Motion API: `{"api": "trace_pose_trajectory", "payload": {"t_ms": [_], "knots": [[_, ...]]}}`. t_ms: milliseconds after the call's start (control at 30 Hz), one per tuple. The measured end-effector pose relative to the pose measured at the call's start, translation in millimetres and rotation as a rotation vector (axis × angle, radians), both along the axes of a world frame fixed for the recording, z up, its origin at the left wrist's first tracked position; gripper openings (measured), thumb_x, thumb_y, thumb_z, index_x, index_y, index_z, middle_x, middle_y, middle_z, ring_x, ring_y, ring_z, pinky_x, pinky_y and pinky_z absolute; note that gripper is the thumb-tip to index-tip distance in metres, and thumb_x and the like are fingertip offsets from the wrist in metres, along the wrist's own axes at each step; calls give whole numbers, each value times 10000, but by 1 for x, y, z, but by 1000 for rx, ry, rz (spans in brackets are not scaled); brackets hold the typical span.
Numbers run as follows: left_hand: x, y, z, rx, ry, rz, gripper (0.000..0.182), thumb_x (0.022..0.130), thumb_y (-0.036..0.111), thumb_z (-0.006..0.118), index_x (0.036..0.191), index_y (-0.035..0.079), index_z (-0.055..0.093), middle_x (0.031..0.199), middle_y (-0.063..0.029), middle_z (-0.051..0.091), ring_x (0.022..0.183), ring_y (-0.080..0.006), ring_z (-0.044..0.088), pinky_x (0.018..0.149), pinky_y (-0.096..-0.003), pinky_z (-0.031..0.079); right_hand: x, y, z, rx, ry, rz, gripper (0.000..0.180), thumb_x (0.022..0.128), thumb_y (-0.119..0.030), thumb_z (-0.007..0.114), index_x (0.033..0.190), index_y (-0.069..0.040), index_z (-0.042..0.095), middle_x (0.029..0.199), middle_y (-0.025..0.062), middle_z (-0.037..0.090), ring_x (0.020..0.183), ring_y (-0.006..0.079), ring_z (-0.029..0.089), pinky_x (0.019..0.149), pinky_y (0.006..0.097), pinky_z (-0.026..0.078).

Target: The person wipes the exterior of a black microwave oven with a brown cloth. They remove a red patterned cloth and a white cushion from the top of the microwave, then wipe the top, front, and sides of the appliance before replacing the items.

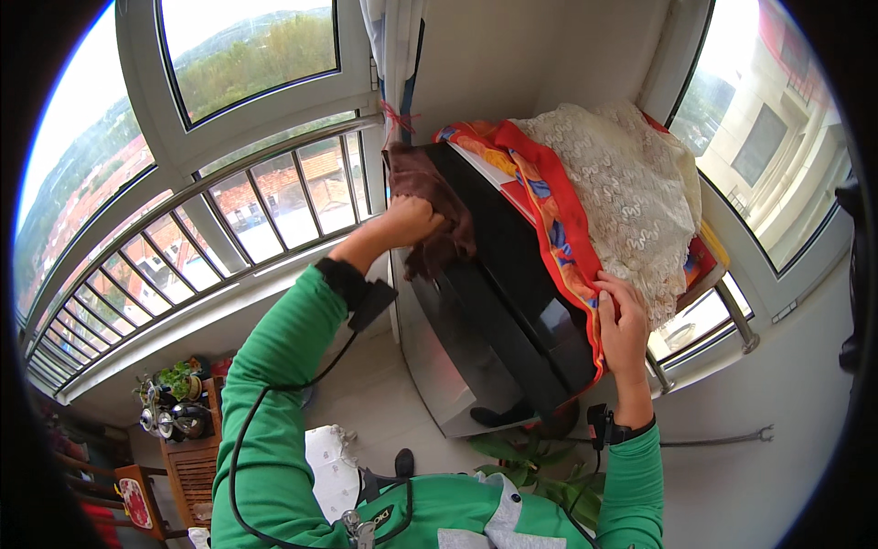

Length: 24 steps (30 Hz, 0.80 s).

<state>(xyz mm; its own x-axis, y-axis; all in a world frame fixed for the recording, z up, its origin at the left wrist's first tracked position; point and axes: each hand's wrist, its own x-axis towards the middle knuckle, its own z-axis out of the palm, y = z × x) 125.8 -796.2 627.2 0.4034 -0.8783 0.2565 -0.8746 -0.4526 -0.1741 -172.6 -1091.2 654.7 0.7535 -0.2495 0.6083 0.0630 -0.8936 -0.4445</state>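
Note:
My left hand (411, 221) is closed around a bunched brown cloth (420, 171), pressed to the left end of a black-topped appliance (504, 247) with a glossy grey front. Part of the cloth drapes over the front edge. On the right, my right hand (623, 329) holds the near end of a red cloth (549, 171) with a floral pattern, its fingers along the folded border. The red cloth lies folded back across the top, uncovering the black surface. Behind it a cream lace cover (617, 165) spreads over the rear. The undersides of both cloths are hidden.
A metal window railing (281, 158) runs along the left, beside a tied curtain (398, 62). Leafy plants (528, 460) stand below the appliance's front right corner. At lower left, a wooden table (192, 439) bears kettles. A cable runs from my left wrist.

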Motion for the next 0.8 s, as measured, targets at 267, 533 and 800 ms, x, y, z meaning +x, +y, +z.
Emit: {"api": "trace_pose_trajectory", "payload": {"t_ms": [267,533,800], "knots": [[-163,-26,12,-227,-86,-280,192,836,250,627,799,139,781,877,-134,699,926,-368,640,852,-554,438,-2,-1,0,15,19,5,235,1015,-163,553,1090,-6,712,1231,129,713,1163,323,639,1050,405,454],[-281,-61,21,-533,309,-331,351,758,190,676,1055,4,676,1121,-218,632,1133,-425,560,1060,-561,390,-1,-3,-1,-17,-1,16,232,1014,-153,552,1087,-2,711,1227,134,714,1153,329,644,1046,408,458],[-321,-65,-13,-402,212,-545,301,816,230,662,1092,124,717,1161,-69,685,1117,-280,650,1035,-482,481,-1,-9,-5,-53,-1,59,233,1017,-152,547,1095,-9,715,1226,135,711,1146,333,644,1043,411,459]]}}
